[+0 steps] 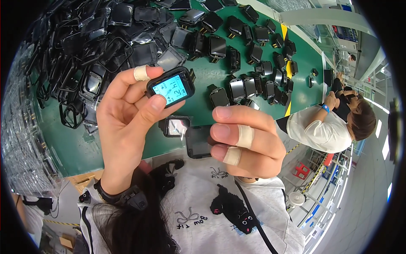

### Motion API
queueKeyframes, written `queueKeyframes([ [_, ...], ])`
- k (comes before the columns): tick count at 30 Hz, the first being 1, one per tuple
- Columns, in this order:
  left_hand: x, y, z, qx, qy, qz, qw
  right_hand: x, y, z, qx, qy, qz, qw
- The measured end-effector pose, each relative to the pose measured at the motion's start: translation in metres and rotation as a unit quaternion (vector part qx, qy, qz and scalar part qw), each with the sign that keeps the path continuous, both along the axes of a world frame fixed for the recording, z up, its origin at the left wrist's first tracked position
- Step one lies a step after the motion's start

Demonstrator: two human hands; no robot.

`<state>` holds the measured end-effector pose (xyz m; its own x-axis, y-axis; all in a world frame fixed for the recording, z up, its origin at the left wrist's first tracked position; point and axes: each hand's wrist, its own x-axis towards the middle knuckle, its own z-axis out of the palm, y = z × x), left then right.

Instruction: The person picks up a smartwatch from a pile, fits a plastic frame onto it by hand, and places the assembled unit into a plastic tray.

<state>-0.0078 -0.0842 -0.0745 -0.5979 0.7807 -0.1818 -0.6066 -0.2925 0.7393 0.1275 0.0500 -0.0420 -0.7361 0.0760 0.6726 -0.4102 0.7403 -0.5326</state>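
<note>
While the left hand (127, 127) pinches a small lit-screen gadget (171, 87) between thumb and taped forefinger, right hand (247, 142) beside it grips a dark blank panel (198, 142), heaped black units (249, 59) beyond on green table (203, 76), a seated person (325, 127) farther right

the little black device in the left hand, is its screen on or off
On. The small black device held in the left hand shows a lit pale-blue screen with dark digits, unlike the dark screens of the units lying on the green table.

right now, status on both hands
Left hand pinching lit-screen gadget by thumb and taped finger. Right hand gripping dark-screen gadget. Green table crowded with more gadgets.
</note>
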Motion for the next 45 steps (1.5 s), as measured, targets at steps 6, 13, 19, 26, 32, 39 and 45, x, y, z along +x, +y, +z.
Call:
queueKeyframes([
  [6,0.003,0.0,-0.001,0.01,0.007,-0.007,1.0,0.001,-0.005,-0.002,0.0,0.001,-0.034,0.999],
  [13,0.006,0.001,0.002,0.015,-0.009,-0.024,1.0,0.001,-0.004,0.002,-0.005,-0.021,-0.057,0.998],
  [19,0.009,0.001,0.003,0.011,0.009,-0.09,0.996,-0.002,0.002,0.009,-0.193,-0.172,-0.097,0.961],
  [26,0.013,-0.001,0.005,-0.034,0.017,-0.117,0.992,-0.006,0.001,0.006,-0.312,-0.237,-0.146,0.908],
  [32,0.014,-0.001,0.01,-0.052,0.004,-0.106,0.993,-0.006,-0.005,-0.004,-0.312,-0.216,-0.117,0.918],
  [39,0.022,0.0,0.004,-0.083,0.08,-0.05,0.992,0.0,-0.008,-0.004,-0.356,-0.231,-0.101,0.9],
  [45,0.021,-0.003,-0.001,-0.021,0.181,-0.034,0.983,0.001,-0.016,-0.006,-0.338,-0.163,-0.107,0.921],
])
